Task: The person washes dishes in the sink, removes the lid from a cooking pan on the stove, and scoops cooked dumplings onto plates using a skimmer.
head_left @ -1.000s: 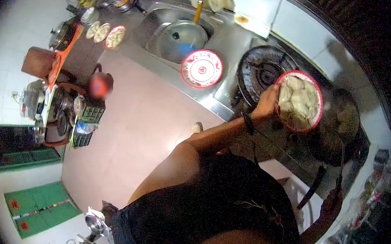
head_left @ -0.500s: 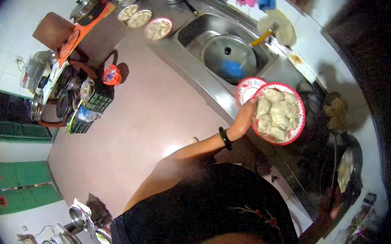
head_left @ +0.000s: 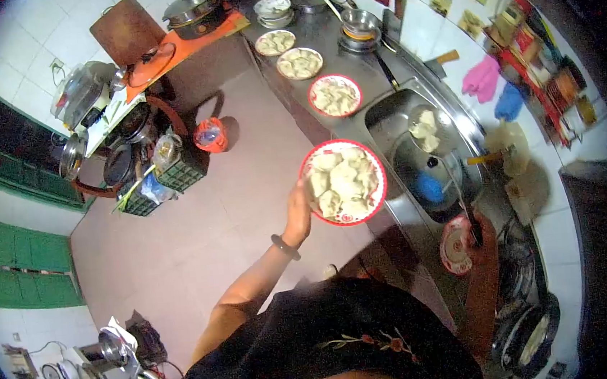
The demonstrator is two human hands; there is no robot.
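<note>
A white plate of dumplings (head_left: 346, 181) with a red rim is held up by my left hand (head_left: 298, 211), its fingers closed on the plate's left edge. My right hand (head_left: 482, 235) is wrapped round the dark handle of a long metal skimmer (head_left: 450, 171). Several pale dumplings (head_left: 425, 130) lie in the skimmer's head, which is over the steel sink (head_left: 375, 114). Beneath my right hand, a red-rimmed plate (head_left: 455, 247) rests on the counter, partly hidden by the hand.
Three dishes of dumplings, the nearest a red-rimmed plate (head_left: 335, 96), line the counter beyond the sink. A dark wok (head_left: 528, 343) sits at the lower right. A cleaver (head_left: 437, 64) hangs on the wall. An orange-lined bin (head_left: 211, 135) stands on the floor.
My left hand has moved left with the plate of dumplings, away from the stove side. My right hand has brought the skimmer from the wok to the sink. The view has shifted too.
</note>
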